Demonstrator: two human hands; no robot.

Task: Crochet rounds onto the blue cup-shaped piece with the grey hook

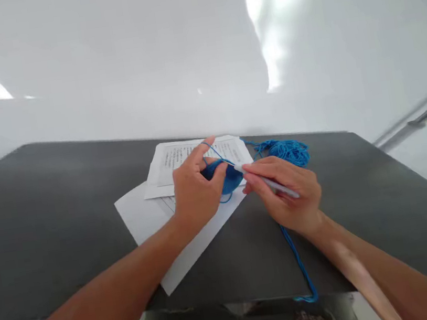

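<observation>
Between thumb and fingers, my left hand (pixel 196 183) grips a small blue crocheted piece (pixel 232 179). A strand of blue yarn (pixel 213 149) runs over its raised index finger down to the work. My right hand (pixel 286 187) is closed around the pale handle of a crochet hook (pixel 276 185), held like a pen. The hook's thin metal shaft points left and meets the top edge of the blue piece; its very tip is hidden there. Both hands are close together above the papers.
A loose heap of blue yarn (pixel 287 152) lies behind my right hand. Printed sheets (pixel 156 176) and a white paper (pixel 141 212) rest on the dark table (pixel 66 217). A blue yarn tail (pixel 300 264) reaches the front edge. A white wall (pixel 126 77) stands behind.
</observation>
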